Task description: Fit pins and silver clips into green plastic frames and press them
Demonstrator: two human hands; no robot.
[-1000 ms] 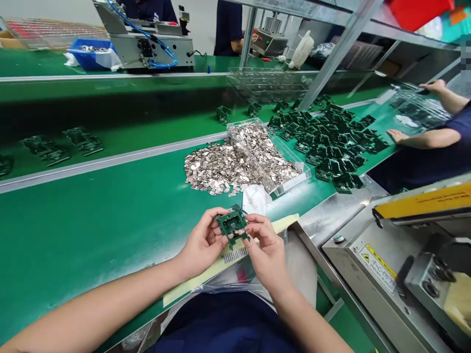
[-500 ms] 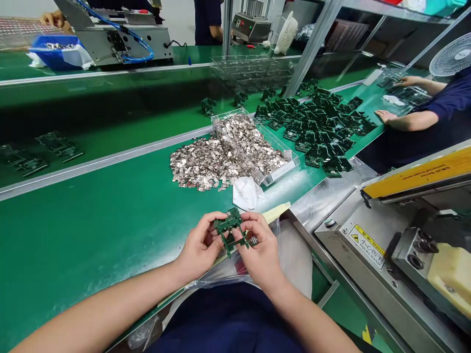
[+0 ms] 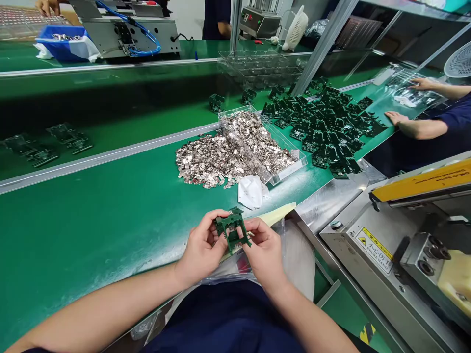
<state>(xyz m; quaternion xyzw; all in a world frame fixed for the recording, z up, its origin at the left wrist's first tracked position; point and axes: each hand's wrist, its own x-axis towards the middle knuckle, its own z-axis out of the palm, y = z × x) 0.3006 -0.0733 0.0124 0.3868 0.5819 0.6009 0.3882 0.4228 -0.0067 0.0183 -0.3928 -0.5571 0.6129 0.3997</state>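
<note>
A green circuit board piece (image 3: 235,229) is held between both hands over the table's front edge. My left hand (image 3: 202,245) pinches its left side with thumb and fingers. On its right side, my right hand (image 3: 263,247) has its thumb and fingertips closed on the frame. Behind the hands lies a crumpled white cloth (image 3: 250,192). Farther back, small silvery metal pieces (image 3: 206,161) are heaped beside and inside a clear plastic tray (image 3: 290,171). A large pile of green boards (image 3: 327,122) spreads to the right of the tray.
A metal machine (image 3: 371,245) with a warning label stands at the right. Another person's hands (image 3: 397,117) rest at the far right of the green table (image 3: 91,235). A metal post (image 3: 326,46), a blue bin (image 3: 62,46) and clear trays (image 3: 261,68) are at the back.
The board piece has turned a little between my hands, so its open frame shows more. The whole view has shifted slightly, with the surroundings appearing farther right.
</note>
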